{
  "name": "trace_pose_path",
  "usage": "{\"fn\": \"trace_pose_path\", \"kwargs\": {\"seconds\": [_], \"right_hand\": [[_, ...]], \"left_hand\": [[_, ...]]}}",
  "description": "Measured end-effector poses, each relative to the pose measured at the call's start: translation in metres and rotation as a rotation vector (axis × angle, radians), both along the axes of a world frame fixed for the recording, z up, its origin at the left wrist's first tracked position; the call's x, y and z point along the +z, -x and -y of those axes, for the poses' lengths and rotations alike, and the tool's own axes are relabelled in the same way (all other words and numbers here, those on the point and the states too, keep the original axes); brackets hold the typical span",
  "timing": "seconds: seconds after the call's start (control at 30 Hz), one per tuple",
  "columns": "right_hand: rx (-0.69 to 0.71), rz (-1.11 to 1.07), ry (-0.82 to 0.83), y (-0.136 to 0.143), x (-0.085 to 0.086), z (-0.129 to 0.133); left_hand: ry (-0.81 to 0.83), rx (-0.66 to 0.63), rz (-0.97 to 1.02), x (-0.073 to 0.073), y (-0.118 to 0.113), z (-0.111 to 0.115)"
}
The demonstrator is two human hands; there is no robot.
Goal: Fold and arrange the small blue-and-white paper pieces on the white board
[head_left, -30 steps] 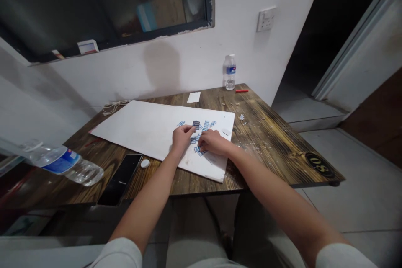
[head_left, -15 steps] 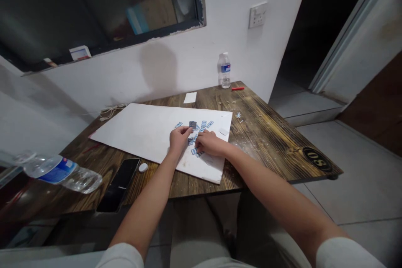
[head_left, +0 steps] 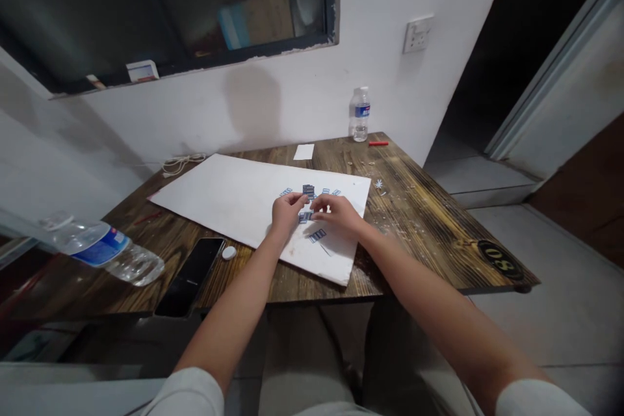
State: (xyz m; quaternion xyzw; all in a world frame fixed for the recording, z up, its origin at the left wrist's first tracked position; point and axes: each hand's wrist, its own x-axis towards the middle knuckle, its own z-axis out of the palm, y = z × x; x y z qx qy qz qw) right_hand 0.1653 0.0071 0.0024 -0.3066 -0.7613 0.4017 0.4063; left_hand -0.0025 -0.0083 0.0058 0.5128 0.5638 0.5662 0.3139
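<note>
Small blue-and-white striped pieces (head_left: pixel 318 236) lie in short rows on a white board (head_left: pixel 209 198). Close together over the board are both my hands. The fingers of my left hand (head_left: pixel 286 213) are pinched beside a dark striped stack (head_left: pixel 309 191); whether they grip it is unclear. My right hand (head_left: pixel 340 214) curves in from the right, thumb and finger closing on the edge of a striped piece (head_left: pixel 305 217). Its fingertips partly hide what they hold. More striped pieces (head_left: pixel 286 193) show behind my left hand.
On the wooden table (head_left: pixel 414 221), a bottle (head_left: pixel 104 247) lies at left beside a black phone (head_left: pixel 190 278) and a white cap (head_left: pixel 229 253). Towards the back are a cable (head_left: pixel 182 162), paper (head_left: pixel 303 152), an upright bottle (head_left: pixel 361 116) and a red pen (head_left: pixel 378 143).
The view has shifted slightly, so everything sits further right. My right hand has lifted off the near row of striped pieces and moved up towards my left hand, uncovering that row.
</note>
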Motion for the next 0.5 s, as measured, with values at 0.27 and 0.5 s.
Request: {"fn": "trace_pose_path", "kwargs": {"seconds": [0.27, 0.5], "right_hand": [[-0.191, -0.514, 0.364, 0.0010, -0.0017, -0.0050], [-0.185, -0.507, 0.368, 0.0056, -0.0021, -0.0018]], "left_hand": [[-0.017, -0.122, 0.073, -0.0020, -0.0027, 0.0008], [-0.024, -0.193, 0.068, -0.0047, -0.0032, 0.0010]]}}
